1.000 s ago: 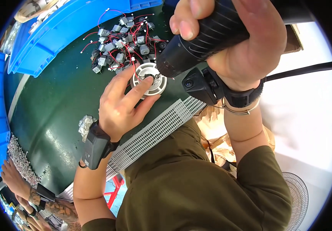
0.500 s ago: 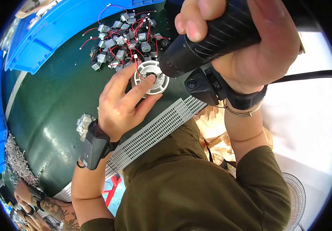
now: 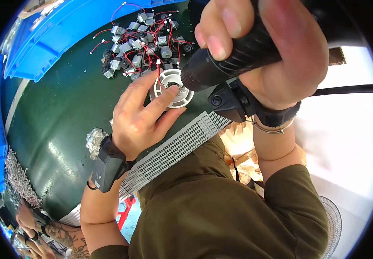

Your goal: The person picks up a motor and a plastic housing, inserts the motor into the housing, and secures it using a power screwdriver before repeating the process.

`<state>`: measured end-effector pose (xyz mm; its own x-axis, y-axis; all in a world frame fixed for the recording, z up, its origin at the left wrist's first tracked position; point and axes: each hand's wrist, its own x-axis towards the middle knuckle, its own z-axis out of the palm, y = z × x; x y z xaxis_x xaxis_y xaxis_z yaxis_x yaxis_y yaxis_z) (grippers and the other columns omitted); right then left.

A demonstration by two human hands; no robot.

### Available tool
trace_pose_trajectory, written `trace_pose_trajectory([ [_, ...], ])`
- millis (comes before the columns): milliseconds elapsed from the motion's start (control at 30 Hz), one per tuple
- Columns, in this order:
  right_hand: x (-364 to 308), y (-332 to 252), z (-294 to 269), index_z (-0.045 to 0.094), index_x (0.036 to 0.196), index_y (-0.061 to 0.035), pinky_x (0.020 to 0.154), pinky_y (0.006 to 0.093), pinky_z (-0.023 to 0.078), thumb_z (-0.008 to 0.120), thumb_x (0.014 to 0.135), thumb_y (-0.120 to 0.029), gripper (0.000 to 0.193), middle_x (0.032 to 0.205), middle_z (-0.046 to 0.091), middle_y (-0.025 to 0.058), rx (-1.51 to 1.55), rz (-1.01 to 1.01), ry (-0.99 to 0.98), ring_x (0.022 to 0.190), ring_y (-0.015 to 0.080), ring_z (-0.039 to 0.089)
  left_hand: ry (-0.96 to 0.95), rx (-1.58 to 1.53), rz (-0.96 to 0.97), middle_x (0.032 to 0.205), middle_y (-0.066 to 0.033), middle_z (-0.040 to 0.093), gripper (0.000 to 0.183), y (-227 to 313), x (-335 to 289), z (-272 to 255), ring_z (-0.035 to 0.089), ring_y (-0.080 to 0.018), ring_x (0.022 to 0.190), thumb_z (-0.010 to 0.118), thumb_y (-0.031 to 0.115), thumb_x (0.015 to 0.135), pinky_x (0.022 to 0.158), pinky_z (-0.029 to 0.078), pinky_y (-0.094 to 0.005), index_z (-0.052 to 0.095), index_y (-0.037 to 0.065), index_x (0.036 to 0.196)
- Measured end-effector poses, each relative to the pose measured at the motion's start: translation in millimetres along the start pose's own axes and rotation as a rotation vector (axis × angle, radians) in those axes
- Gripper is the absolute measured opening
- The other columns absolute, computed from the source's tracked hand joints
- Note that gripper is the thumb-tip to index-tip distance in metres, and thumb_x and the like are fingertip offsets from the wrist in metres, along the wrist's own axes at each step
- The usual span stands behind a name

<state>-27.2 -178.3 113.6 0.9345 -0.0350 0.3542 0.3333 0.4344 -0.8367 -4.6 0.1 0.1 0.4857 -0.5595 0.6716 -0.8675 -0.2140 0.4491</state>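
My left hand (image 3: 141, 114) grips a round white plastic housing (image 3: 182, 100) by its rim on the green table, thumb pressed on the dark part at its centre. A red wire with a small white plug rises beside the fingers. My right hand (image 3: 281, 56) is wrapped round a black electric screwdriver (image 3: 234, 56), tilted so its nose meets the housing just right of the centre. The driver's nose hides the bit and any screw under it. Just beyond the housing lies a heap of small silver motors (image 3: 136, 60) with red wires.
Blue plastic bins (image 3: 44, 47) line the far and left edges. A white perforated strip (image 3: 173, 155) runs along the table's near edge. A pile of small pale pieces (image 3: 20, 179) lies at the left, near another person's tattooed arm (image 3: 61, 233). A fan (image 3: 331, 224) stands lower right.
The housing and my left hand have shifted slightly right in view. My right hand and the screwdriver have tipped a little, the nose staying at the housing's right side.
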Motion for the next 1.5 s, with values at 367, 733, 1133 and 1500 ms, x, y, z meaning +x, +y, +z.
trace_pose_trajectory([
  [367,10.3,-14.2,29.2,0.044,0.111,0.0094,0.051,0.0269,0.046,0.061,0.085,-0.010,0.036,0.067,0.056,0.0111,-0.126,-0.287,0.103,0.053,0.0185,0.055,0.105,-0.107,-0.137,0.105,-0.0151,0.059,0.034,6.8,-0.2,-3.1,0.061,-0.0305,0.090,0.082,0.010,0.060,0.075,0.050,-0.0385,0.067,0.007,0.091],
  [733,29.9,29.4,-0.3,0.061,0.102,-0.0063,0.081,0.0327,0.047,0.061,0.078,0.002,0.026,0.103,0.060,0.0048,-1.162,-0.998,0.018,0.093,0.0207,0.059,-0.092,0.683,-0.694,0.108,-0.0179,0.062,0.034,-116.0,-77.7,-216.9,0.060,-0.0341,0.098,0.065,0.027,0.085,0.085,0.046,-0.0374,0.062,0.001,0.107],
  [1133,59.6,102.9,-11.6,0.061,0.083,-0.0122,0.073,0.0306,0.045,0.054,0.078,-0.014,0.008,0.079,0.059,-0.0011,-1.929,-0.500,-0.734,0.082,0.0170,0.057,0.035,0.510,-0.226,0.093,-0.0176,0.067,0.028,-139.3,121.7,-175.5,0.066,-0.0285,0.085,0.065,0.021,0.084,0.077,0.050,-0.0346,0.064,0.002,0.105],
  [1500,39.5,48.9,3.2,0.062,0.091,-0.0075,0.066,0.0272,0.046,0.067,0.075,-0.003,0.017,0.083,0.061,0.0045,-1.141,-0.104,-0.175,0.077,0.0210,0.058,-0.495,0.538,-0.138,0.085,-0.0230,0.065,0.034,-243.6,195.7,-124.8,0.064,-0.0364,0.084,0.063,0.032,0.076,0.075,0.050,-0.0427,0.067,0.005,0.096],
])
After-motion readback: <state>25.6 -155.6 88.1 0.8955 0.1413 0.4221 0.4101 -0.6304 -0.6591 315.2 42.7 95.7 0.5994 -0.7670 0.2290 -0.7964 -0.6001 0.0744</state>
